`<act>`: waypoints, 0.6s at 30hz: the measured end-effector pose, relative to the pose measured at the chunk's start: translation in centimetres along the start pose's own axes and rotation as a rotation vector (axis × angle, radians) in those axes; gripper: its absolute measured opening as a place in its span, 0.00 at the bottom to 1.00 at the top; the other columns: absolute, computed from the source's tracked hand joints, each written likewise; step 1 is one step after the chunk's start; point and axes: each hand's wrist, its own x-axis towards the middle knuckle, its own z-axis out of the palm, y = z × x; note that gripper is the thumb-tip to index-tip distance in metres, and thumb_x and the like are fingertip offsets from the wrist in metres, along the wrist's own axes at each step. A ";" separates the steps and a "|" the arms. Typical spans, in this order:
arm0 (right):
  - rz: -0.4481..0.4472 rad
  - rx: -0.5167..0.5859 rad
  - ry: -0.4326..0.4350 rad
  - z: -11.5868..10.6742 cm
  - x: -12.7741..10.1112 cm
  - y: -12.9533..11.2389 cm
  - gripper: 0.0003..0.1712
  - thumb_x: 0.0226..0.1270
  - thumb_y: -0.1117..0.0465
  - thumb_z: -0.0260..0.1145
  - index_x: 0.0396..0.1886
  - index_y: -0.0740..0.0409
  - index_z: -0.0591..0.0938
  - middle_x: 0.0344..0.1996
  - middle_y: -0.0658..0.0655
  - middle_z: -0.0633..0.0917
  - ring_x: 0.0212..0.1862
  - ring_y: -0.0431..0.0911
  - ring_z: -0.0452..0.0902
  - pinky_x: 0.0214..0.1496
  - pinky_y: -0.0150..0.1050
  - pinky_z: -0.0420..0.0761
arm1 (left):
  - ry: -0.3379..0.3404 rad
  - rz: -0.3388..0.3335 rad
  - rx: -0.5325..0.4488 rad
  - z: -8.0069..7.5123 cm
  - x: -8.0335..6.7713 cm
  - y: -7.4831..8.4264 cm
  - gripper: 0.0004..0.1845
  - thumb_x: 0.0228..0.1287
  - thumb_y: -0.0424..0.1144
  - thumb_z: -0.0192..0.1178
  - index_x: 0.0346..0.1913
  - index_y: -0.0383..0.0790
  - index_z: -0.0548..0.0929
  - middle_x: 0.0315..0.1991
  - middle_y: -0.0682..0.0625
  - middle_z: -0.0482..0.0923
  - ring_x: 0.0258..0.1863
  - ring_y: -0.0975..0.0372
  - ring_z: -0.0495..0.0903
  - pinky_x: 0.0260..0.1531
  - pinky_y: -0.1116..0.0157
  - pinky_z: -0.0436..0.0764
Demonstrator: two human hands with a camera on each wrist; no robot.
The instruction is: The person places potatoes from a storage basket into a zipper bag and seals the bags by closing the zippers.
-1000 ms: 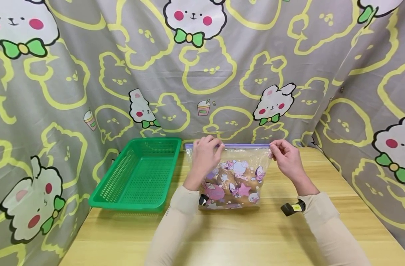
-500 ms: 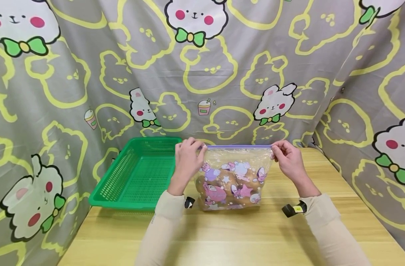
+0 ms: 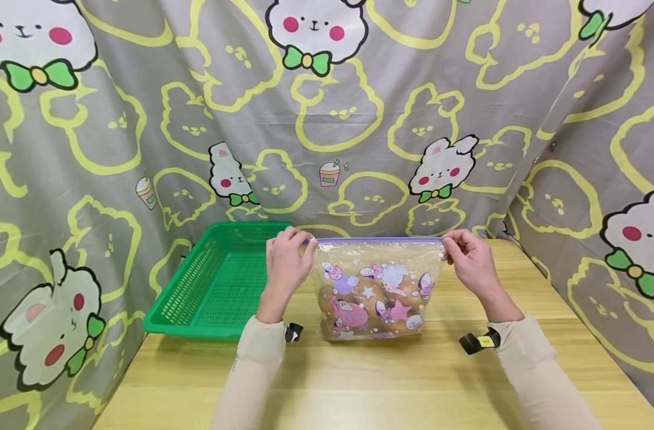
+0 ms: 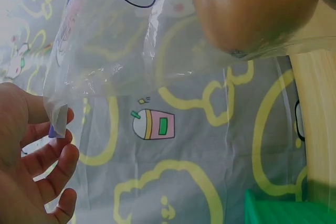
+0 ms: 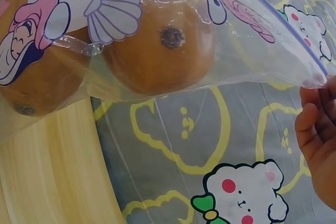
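A clear zip-lock bag (image 3: 377, 286) printed with pink and purple cartoon figures stands upright on the table in the head view. Several round brown fruits with dark ends, one fruit (image 5: 157, 51) plain in the right wrist view, fill its lower part. Along the top runs a purple zip strip (image 3: 380, 240), its two edges lying together. My left hand (image 3: 288, 260) pinches the strip's left end between thumb and index finger, with the other fingers loosely bent in the left wrist view. At the opposite top corner, my right hand (image 3: 470, 258) pinches the bag's edge.
To the left of the bag, a green plastic basket (image 3: 208, 327) with perforated sides rests on the wooden table (image 3: 380, 388). Patterned grey curtains (image 3: 359, 125) enclose the back and both sides. A black strap (image 3: 470, 342) hangs at the right wrist.
My left hand has slid left along the purple strip to its left end, uncovering the bag's left side. The right hand stays on its corner, shifting slightly right.
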 end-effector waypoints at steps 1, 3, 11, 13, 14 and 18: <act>-0.002 0.002 -0.002 0.0 0.0 0.0 0.06 0.68 0.73 0.56 0.33 0.76 0.76 0.18 0.58 0.77 0.21 0.43 0.71 0.23 0.25 0.72 | 0.001 -0.004 -0.004 0.0 -0.1 0.0 0.06 0.62 0.41 0.63 0.32 0.42 0.86 0.35 0.49 0.78 0.37 0.54 0.75 0.42 0.52 0.69; 0.001 0.006 -0.005 0.0 0.0 0.0 0.07 0.68 0.73 0.56 0.33 0.76 0.76 0.18 0.58 0.77 0.21 0.44 0.71 0.23 0.26 0.72 | 0.000 -0.013 -0.013 0.1 -0.1 0.0 0.06 0.62 0.41 0.63 0.33 0.42 0.85 0.35 0.48 0.78 0.37 0.54 0.76 0.41 0.52 0.70; 0.082 0.111 -0.037 0.2 1.1 2.1 0.10 0.71 0.68 0.55 0.37 0.75 0.75 0.20 0.59 0.77 0.22 0.46 0.72 0.22 0.28 0.73 | 0.003 -0.172 -0.178 1.9 0.3 0.2 0.07 0.68 0.40 0.56 0.39 0.41 0.81 0.33 0.49 0.79 0.30 0.57 0.78 0.29 0.57 0.76; 0.098 0.142 -0.051 0.3 1.6 3.3 0.10 0.72 0.67 0.55 0.39 0.74 0.75 0.21 0.59 0.77 0.22 0.45 0.72 0.23 0.29 0.74 | -0.005 -0.250 -0.270 2.6 0.5 -0.1 0.08 0.68 0.40 0.56 0.42 0.40 0.80 0.30 0.50 0.78 0.28 0.59 0.75 0.28 0.60 0.74; 0.105 0.156 -0.061 0.4 1.8 3.8 0.11 0.72 0.66 0.54 0.40 0.74 0.74 0.22 0.58 0.77 0.23 0.44 0.72 0.23 0.29 0.74 | -0.010 -0.294 -0.318 2.9 0.6 -0.3 0.08 0.67 0.40 0.56 0.44 0.40 0.80 0.29 0.49 0.77 0.27 0.59 0.74 0.28 0.61 0.73; 0.134 0.220 -0.109 0.4 2.4 5.4 0.14 0.71 0.66 0.55 0.48 0.76 0.72 0.26 0.54 0.78 0.27 0.40 0.75 0.28 0.30 0.78 | -0.053 -0.452 -0.489 4.1 0.7 -1.0 0.15 0.66 0.40 0.58 0.52 0.38 0.77 0.29 0.48 0.77 0.28 0.59 0.74 0.28 0.64 0.73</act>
